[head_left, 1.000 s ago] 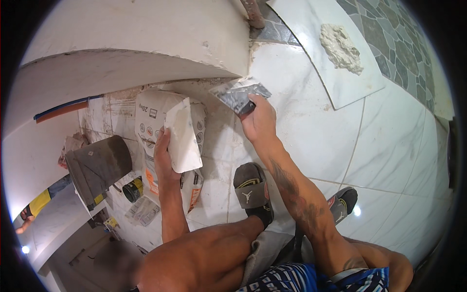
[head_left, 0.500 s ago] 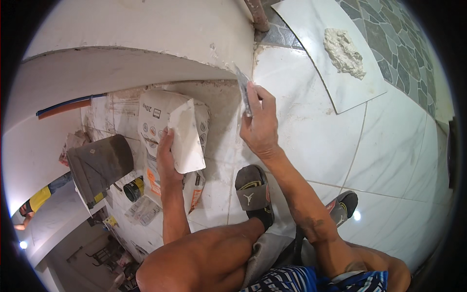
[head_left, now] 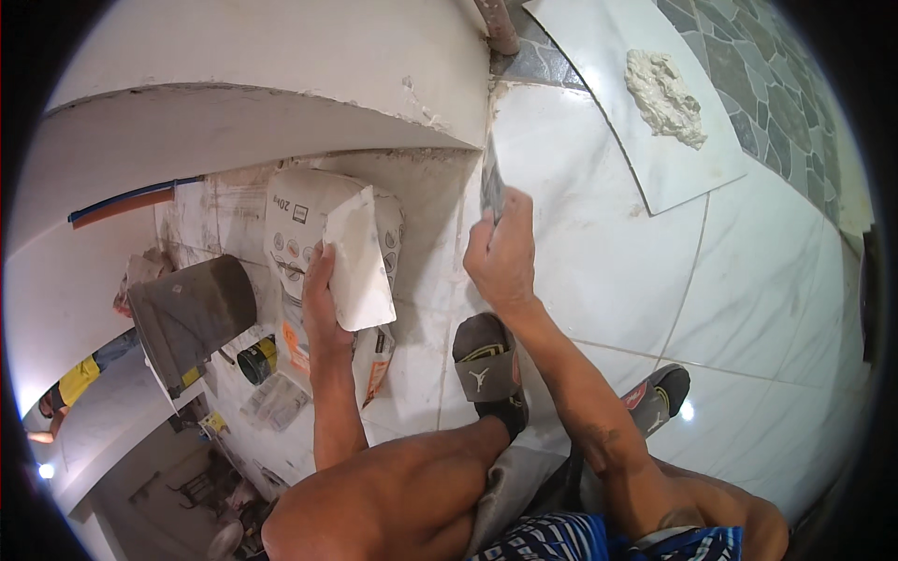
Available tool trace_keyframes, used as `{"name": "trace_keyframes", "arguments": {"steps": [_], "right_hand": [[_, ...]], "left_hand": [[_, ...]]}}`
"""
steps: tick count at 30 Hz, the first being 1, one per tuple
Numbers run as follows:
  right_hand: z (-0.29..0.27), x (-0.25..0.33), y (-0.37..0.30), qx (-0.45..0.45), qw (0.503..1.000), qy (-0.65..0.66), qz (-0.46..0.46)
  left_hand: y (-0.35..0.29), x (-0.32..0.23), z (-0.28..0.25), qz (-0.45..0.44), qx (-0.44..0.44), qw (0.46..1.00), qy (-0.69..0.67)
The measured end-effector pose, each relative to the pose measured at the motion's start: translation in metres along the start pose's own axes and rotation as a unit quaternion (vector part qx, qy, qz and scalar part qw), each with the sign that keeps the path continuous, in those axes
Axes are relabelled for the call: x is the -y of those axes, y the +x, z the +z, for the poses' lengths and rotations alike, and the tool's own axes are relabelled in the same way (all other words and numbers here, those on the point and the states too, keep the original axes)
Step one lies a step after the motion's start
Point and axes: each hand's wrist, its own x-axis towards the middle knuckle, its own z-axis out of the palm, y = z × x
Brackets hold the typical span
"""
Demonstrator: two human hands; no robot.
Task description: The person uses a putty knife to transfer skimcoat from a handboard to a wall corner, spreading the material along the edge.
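My left hand [head_left: 323, 304] is closed round a white rectangular board [head_left: 358, 271], held above a printed bag. In my right hand [head_left: 503, 252] is a putty knife [head_left: 493, 179], gripped with its blade pointing away from me. The blade is near the lower corner of the white wall [head_left: 449, 126]; whether it touches the wall, I cannot tell. A mound of pale, wet putty [head_left: 664, 98] sits on a loose white marbled tile [head_left: 687, 182] at the far right.
The bag [head_left: 292, 210] stands on the white tiled floor [head_left: 599, 280] beside a dark bucket [head_left: 196, 313] and a small green can [head_left: 257, 363]. A brown pipe [head_left: 498, 28] rises at the top. Another person in yellow [head_left: 79, 381] is at the far left.
The putty knife has swung to the right, off the wall's lower edge to beside its corner. My right wrist has turned. My left hand and the board are nearly unmoved.
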Motion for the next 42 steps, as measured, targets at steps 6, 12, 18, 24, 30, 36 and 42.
{"name": "trace_keyframes", "arguments": {"steps": [6, 12, 18, 24, 30, 36, 42], "right_hand": [[0.003, 0.019, 0.04, 0.017, 0.997, 0.07, -0.014], [-0.001, -0.004, 0.015, 0.077, 0.976, 0.036, -0.199], [-0.01, -0.001, 0.021, -0.006, 0.99, 0.073, -0.119], [0.031, -0.004, 0.024, -0.014, 0.988, -0.028, -0.154], [0.012, 0.005, -0.013, 0.039, 0.997, 0.019, -0.07], [-0.023, 0.014, 0.063, 0.133, 0.976, -0.014, 0.171], [-0.041, 0.046, 0.086, 0.204, 0.972, 0.032, 0.11]], "left_hand": [[0.001, -0.005, -0.008, 0.008, 0.005, 1.0, 0.01], [0.004, 0.002, -0.004, 0.01, 0.005, 1.0, 0.01], [0.003, -0.002, -0.012, 0.005, 0.013, 1.0, -0.004], [-0.001, -0.006, 0.003, 0.003, 0.008, 1.0, -0.018], [0.0, -0.006, -0.006, 0.013, -0.021, 1.0, -0.016], [-0.002, -0.005, -0.015, 0.002, -0.043, 0.999, -0.025], [-0.002, -0.005, -0.002, 0.005, 0.003, 1.0, -0.015]]}}
